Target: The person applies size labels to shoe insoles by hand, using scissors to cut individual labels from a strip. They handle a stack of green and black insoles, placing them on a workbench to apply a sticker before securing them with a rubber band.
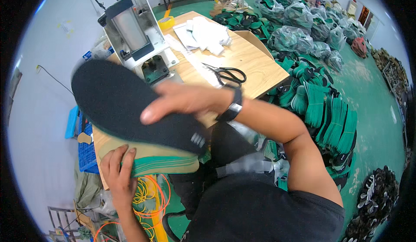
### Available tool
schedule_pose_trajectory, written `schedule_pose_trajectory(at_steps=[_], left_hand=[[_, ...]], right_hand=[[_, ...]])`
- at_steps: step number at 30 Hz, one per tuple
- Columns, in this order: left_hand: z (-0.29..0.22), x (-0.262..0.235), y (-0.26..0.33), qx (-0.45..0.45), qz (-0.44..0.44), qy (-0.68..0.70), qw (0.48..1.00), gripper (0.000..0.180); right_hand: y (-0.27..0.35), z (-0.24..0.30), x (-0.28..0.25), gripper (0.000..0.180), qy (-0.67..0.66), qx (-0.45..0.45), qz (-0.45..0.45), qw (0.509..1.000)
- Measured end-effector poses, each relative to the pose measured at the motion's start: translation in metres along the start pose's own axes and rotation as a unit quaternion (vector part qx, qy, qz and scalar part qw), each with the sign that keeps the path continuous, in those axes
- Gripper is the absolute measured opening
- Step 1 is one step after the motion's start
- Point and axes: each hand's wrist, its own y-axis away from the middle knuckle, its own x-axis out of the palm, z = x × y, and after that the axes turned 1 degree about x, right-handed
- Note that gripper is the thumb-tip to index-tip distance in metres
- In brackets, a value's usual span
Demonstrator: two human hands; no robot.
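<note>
A large black insole (115, 97) is tilted above the near left part of the table. My right hand (186, 100), slightly blurred, grips it with the thumb on its black face; the other fingers are hidden. Just beneath lies a stack of insoles (167, 165) with beige tops and green layered edges. My left hand (119, 168) is closed around the left end of that stack, its fingertips bent over the top. Part of the stack's top is covered by the black insole.
The wooden table (255, 64) carries a white press machine (134, 34), black scissors (229, 74), a long ruler (195, 62), white papers (208, 34) and yellow tape (166, 23). Bundled green insoles (329, 116) and filled plastic bags (299, 14) cover the floor at right. Orange hoses (167, 194) hang below.
</note>
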Motion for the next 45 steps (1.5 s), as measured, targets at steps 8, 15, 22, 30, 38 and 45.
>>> schedule_pose_trajectory(at_steps=[8,15,22,30,38,45], left_hand=[[0.029,-0.005,0.044,-0.058,-0.077,-0.012,0.995,0.042],[0.083,0.002,0.109,-0.353,-0.301,0.282,0.840,0.067],[0.096,0.066,0.118,-0.340,-0.156,0.327,0.868,0.105],[0.095,0.079,0.127,-0.358,-0.199,0.421,0.809,0.114],[0.101,0.070,0.131,-0.313,-0.169,0.349,0.867,0.117],[0.103,0.075,0.120,-0.357,-0.142,0.292,0.876,0.108]], right_hand=[[-0.074,-0.090,0.069,0.054,-0.253,0.047,0.170,0.951],[-0.128,-0.046,0.078,0.101,0.105,-0.013,0.184,0.977],[-0.160,-0.143,0.068,0.104,0.632,-0.136,0.106,0.756],[-0.180,-0.140,0.071,0.104,0.598,-0.170,0.125,0.773],[-0.200,-0.128,0.095,0.114,0.581,-0.126,0.169,0.786],[-0.205,-0.145,0.082,0.109,0.612,-0.068,0.147,0.774]])
